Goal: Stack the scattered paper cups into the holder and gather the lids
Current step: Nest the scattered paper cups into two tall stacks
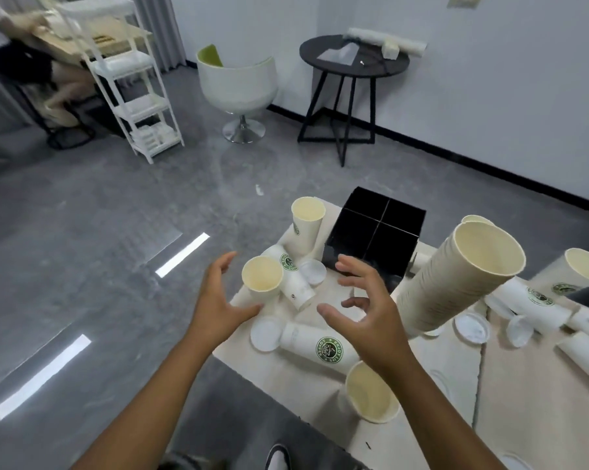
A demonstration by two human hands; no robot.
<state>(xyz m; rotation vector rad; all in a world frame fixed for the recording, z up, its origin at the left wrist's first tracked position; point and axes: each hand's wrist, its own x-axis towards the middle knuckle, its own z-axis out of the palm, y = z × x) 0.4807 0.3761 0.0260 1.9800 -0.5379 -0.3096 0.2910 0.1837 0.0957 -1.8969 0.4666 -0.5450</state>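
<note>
Both hands empty, fingers spread: left hand (220, 300) just beside upright cup (263, 283) at table edge, right hand (364, 310) over lying cup (320, 344). Holder (371, 239) behind, lids (266, 334) scattered. Tip: grip cup mid-wall w/ left, don't crush rim, nest into tall stack (455, 283).

Paper cups (323, 347) between and beyond the hands: matt white outside, cream inside, green printed logo. Lids (266, 333) beside the left hand (218, 300): thin white plastic, faint sheen. Holder (374, 239) past the right hand (371, 313): glossy black. Tabletop (286, 374): matt beige, smooth. Floor (99, 232): polished grey, reflective.
</note>
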